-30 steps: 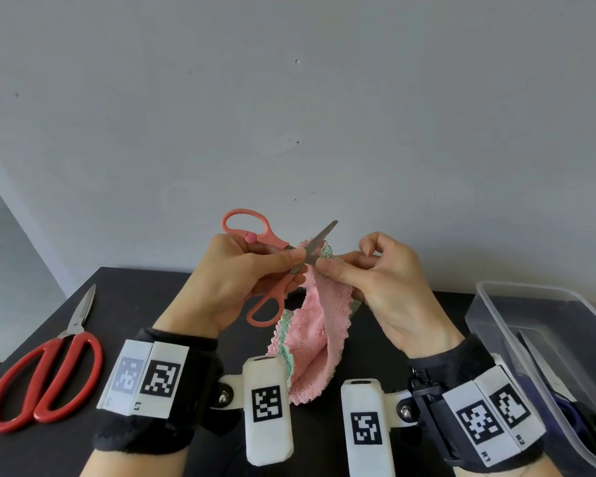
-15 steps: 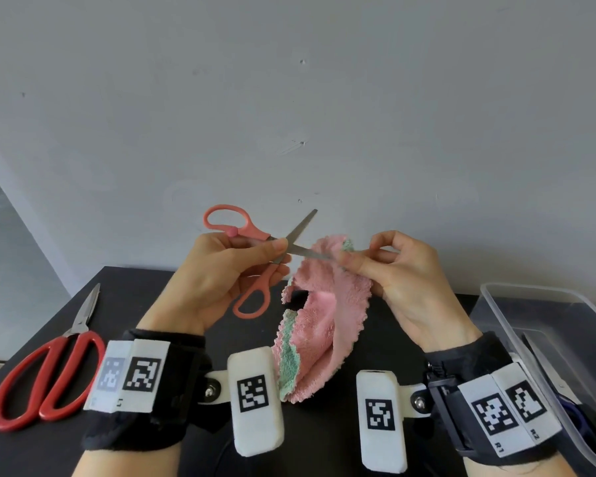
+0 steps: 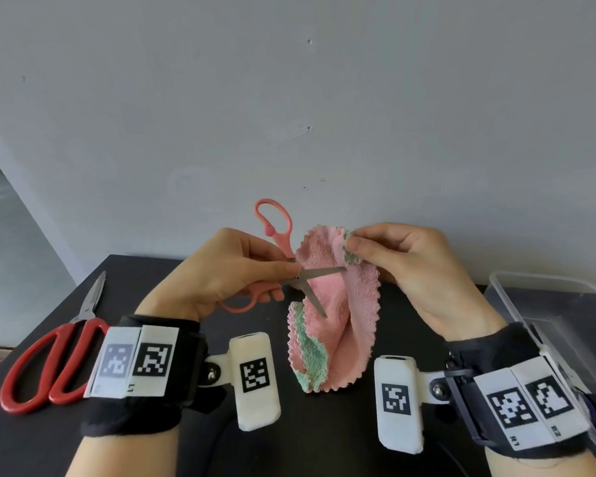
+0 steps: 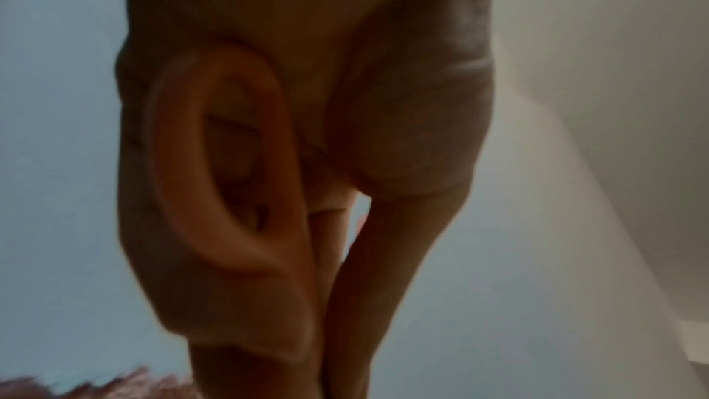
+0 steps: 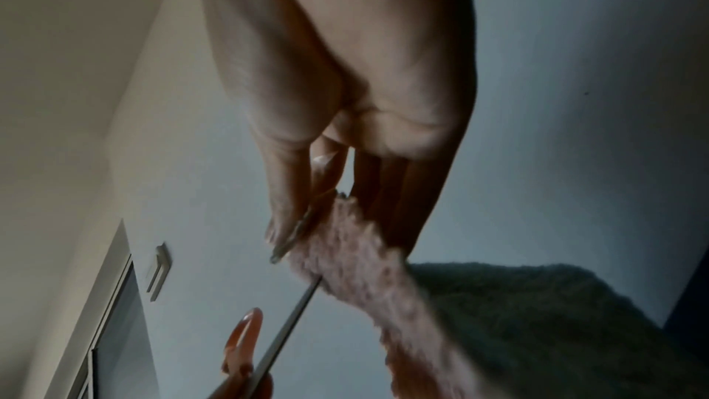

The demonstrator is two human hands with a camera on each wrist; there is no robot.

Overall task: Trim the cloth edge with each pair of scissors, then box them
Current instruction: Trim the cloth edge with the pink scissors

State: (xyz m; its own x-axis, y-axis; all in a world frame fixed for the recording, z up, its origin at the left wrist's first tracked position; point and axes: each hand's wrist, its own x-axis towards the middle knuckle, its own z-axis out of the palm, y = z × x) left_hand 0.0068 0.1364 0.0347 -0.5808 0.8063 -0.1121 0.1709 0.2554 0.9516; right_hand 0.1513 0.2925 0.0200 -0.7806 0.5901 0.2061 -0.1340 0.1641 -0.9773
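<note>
My left hand (image 3: 236, 270) grips small coral-handled scissors (image 3: 276, 235) by the lower loop, blades spread wide apart across the cloth. One blade points right toward my right fingers, the other slants down over the pink face. The pink cloth (image 3: 338, 315) with a green back hangs above the black table. My right hand (image 3: 393, 256) pinches its upper edge near the green fold. In the left wrist view the coral handle loop (image 4: 215, 163) lies against my palm. In the right wrist view a blade (image 5: 295, 308) crosses the cloth edge (image 5: 364, 269) below my fingertips.
Large red-handled scissors (image 3: 49, 359) lie shut on the black table (image 3: 324, 435) at the left. A clear plastic box (image 3: 544, 304) stands at the right edge, with dark items inside that I cannot make out. A grey wall rises behind the table.
The scissor blades have opened wide and the handles have swung upright. My right hand has lifted and spread the cloth, which now faces me.
</note>
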